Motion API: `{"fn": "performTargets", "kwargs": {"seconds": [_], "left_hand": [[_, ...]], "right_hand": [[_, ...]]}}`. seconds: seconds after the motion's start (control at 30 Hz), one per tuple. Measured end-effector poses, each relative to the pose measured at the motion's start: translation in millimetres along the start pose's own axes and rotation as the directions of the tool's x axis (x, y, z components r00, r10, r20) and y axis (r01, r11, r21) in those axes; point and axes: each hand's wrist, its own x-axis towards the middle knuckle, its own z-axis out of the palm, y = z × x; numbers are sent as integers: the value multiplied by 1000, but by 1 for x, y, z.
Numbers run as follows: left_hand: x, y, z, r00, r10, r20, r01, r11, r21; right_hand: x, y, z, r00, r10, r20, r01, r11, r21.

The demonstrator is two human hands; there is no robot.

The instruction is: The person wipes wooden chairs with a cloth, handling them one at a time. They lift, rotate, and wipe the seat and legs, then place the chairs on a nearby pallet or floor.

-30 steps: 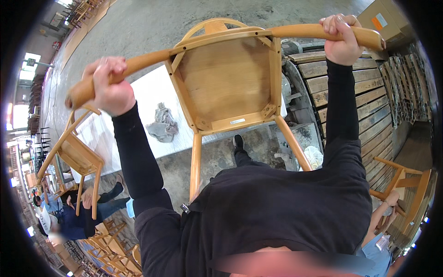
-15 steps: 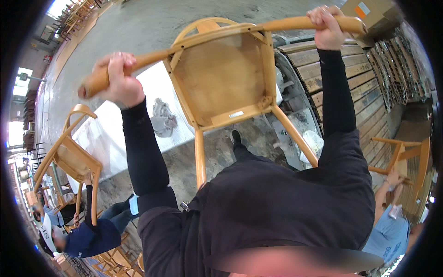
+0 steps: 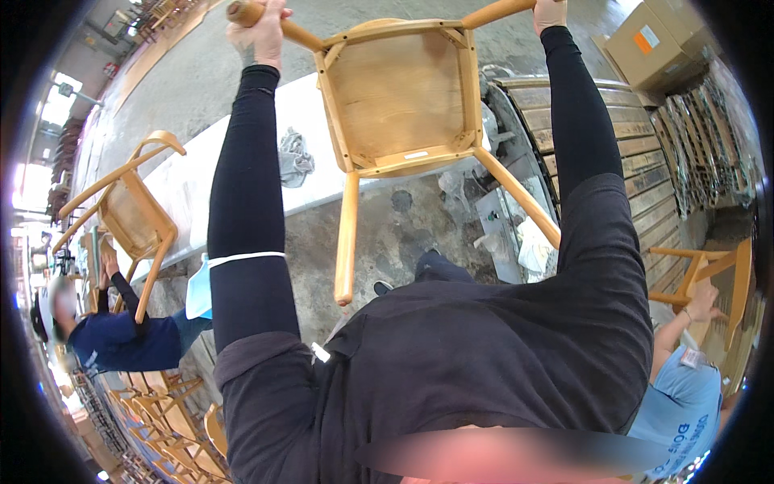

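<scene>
A light wooden chair [image 3: 399, 101] is tipped with the underside of its seat facing me. Two of its legs point back toward my body, and the other two spread outward at the far side. My left hand [image 3: 260, 39] is wrapped round the far left leg near its end. At the top edge of the view, my right hand [image 3: 551, 16] is closed on the far right leg and partly cut off by the frame. Both arms reach far forward in black sleeves. Most of the chair's back is hidden behind the seat.
A white-covered table [image 3: 234, 153] bears a grey rag [image 3: 295, 158]. Slatted wooden boards [image 3: 580, 121] lie right, near a cardboard box [image 3: 657, 48]. A co-worker in navy [image 3: 133, 339] handles another chair [image 3: 133, 214] at left; one in light blue [image 3: 681, 403] holds a chair part at right.
My arms have stretched farther forward, carrying the chair away from me. My left hand has moved up and inward. The co-worker at left has shifted their hands on their chair.
</scene>
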Motion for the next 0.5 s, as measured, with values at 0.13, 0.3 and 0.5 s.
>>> {"fn": "performTargets", "kwargs": {"seconds": [0.13,0.3,0.5], "left_hand": [[-5,13,32,991,-77,111,66,993,97],[0,20,68,989,-146,-13,147,987,65],[8,4,70,981,-187,-50,191,974,117]], "right_hand": [[13,12,-26,992,50,-114,-42,997,67],[25,28,-47,992,44,-122,-46,999,-17],[23,21,-46,985,91,-145,-102,993,-66]]}}
